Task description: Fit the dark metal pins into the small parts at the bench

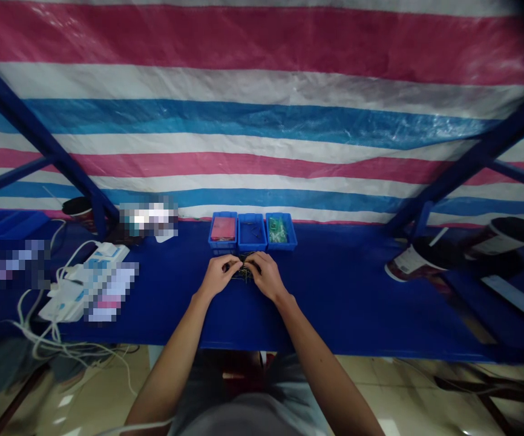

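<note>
- your left grip [220, 272] is narrow, thumb and forefinger drawn close together at the edge of a small dark pile [245, 274] of thin pieces with yellowish bits.
- your right grip [266, 274] is narrow too, its fingertips just beside those of the left; whether either one pinches a piece is too small to tell.
- the pile lies on the blue counter [339, 297], between and under your fingertips.
- just beyond your grips, three small blue bins stand in a row: the left bin [223, 246] holds pinkish-red pieces, the middle bin [252, 246] a few thin dark ones, and the right bin [282, 246] green and clear ones.
- well to the left of your left grip you have a white power strip [108, 259] with white cables [32, 330] trailing off the counter's near edge.
- well to the right of your right grip, a dark-topped cup [407, 264] stands on the counter.
- beyond the bins hangs a striped sheet [262, 163].
</note>
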Demonstrator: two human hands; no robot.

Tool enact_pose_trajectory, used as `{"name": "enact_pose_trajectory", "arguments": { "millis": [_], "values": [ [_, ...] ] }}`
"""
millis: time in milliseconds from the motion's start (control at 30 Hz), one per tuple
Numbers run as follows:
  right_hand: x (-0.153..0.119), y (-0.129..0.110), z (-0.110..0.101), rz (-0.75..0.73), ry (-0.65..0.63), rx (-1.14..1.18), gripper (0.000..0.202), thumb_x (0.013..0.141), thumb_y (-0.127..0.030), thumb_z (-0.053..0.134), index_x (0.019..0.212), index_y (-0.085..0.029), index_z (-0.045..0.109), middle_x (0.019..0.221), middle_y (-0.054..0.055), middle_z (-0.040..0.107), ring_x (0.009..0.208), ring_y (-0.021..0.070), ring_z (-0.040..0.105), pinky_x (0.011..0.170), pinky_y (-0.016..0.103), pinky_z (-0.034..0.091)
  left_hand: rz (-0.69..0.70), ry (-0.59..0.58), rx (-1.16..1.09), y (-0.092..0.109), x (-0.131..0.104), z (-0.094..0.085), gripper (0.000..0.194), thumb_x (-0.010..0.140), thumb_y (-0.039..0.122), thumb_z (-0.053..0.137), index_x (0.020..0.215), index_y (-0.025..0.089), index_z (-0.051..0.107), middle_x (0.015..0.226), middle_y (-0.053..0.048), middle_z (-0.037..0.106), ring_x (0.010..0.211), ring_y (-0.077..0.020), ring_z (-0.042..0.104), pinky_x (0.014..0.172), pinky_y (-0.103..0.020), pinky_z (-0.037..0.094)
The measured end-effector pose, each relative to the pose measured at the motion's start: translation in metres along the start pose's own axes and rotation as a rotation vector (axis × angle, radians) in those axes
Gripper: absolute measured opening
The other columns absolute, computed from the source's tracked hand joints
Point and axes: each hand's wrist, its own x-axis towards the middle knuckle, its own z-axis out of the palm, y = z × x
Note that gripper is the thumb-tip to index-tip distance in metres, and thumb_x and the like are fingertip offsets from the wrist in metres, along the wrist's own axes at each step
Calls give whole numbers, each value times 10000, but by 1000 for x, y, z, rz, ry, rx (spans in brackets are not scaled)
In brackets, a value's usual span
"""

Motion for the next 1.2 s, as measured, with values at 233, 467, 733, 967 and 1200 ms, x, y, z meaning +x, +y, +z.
{"name": "enact_pose_trajectory", "arguments": {
  "millis": [233,467,733,967,1200],
  "values": [
    [0,-2,-1,7,-4,0,82,963,-263,574,991,-243,648,935,49,678,887,216,600,820,346,446,5,7,-17,2,0,-2,273,933,363,570,813,157,701,712,-13,692,624,-131,580,598,-232,391],
    [0,-1,-2,-1,-7,-2,122,982,-247,534,948,-242,651,940,49,678,895,213,599,835,348,440,9,6,-7,1,1,-2,263,936,340,571,805,155,706,713,-10,701,621,-126,584,599,-230,394],
    [0,-1,-1,17,0,-7,57,956,-258,590,970,-234,640,901,38,667,860,206,590,796,329,431,4,8,-6,1,0,-1,303,943,377,557,801,154,705,708,-13,696,606,-124,561,596,-227,394],
    [0,1,0,5,0,5,123,984,-235,534,922,-224,639,937,45,667,890,201,588,828,330,426,8,0,-23,-2,0,0,273,922,382,594,849,151,721,714,-13,700,616,-123,571,593,-218,389],
    [0,-1,0,18,-5,14,98,976,-273,555,950,-230,640,914,47,666,869,207,591,810,333,430,31,17,-20,-3,0,0,293,933,384,576,829,152,722,720,-27,705,627,-137,584,602,-232,398]
  ]
}}
